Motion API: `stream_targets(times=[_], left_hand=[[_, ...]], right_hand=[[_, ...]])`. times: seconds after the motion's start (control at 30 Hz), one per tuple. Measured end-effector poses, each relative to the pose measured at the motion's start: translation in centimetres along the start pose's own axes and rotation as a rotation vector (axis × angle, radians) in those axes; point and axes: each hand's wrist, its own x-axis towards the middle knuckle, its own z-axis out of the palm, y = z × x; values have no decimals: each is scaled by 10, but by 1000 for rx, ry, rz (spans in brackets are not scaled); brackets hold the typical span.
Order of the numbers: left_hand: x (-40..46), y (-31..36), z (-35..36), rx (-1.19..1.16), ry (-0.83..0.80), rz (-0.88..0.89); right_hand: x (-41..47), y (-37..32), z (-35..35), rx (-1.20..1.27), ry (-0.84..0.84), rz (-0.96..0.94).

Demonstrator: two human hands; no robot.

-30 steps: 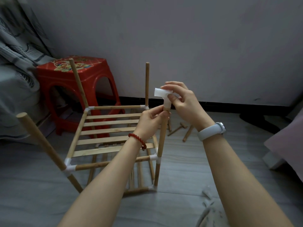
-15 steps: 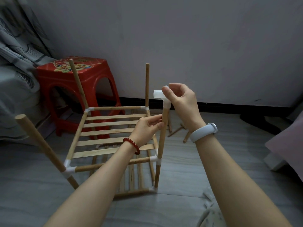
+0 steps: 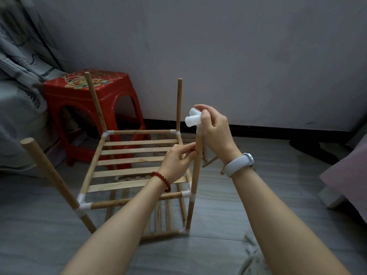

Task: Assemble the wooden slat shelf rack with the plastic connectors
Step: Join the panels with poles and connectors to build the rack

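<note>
Near-upright dowel (image 3: 196, 167) (connector (image 3: 193, 120) atop), both hands (image 3: 215, 133).

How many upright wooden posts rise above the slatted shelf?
4: near-left post, far-left post, far-right post, and near-right post, held by both hands and capped with a white connector.

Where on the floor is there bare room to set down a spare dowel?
Bare floor lies left of the rack, in front of the red stool. Another bare patch lies right of the loose dowels, toward the wall. Beneath the rack, by those dowels, is crowded.
</note>
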Motion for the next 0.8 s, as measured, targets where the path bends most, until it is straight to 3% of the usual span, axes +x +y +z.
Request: stream_targets(times=[0.23, 0.4, 0.53, 0.67, 0.8], left_hand=[[2, -3, 7, 13, 13, 4], [-10, -10, 16, -26, 170, -64], [-29, -32, 34, 347, 176, -82], [-61, -67, 59, 680, 156, -274], [-85, -104, 95, 853, 255, -121]], right_hand=[[-3, -1, -10, 162, -54, 35], [-12, 5, -26, 153, -189, 61], [-26, 45, -53, 87, -194, 231], [-72, 131, -70, -142, -281, 502], [-143, 236, -71, -412, -344, 750]])
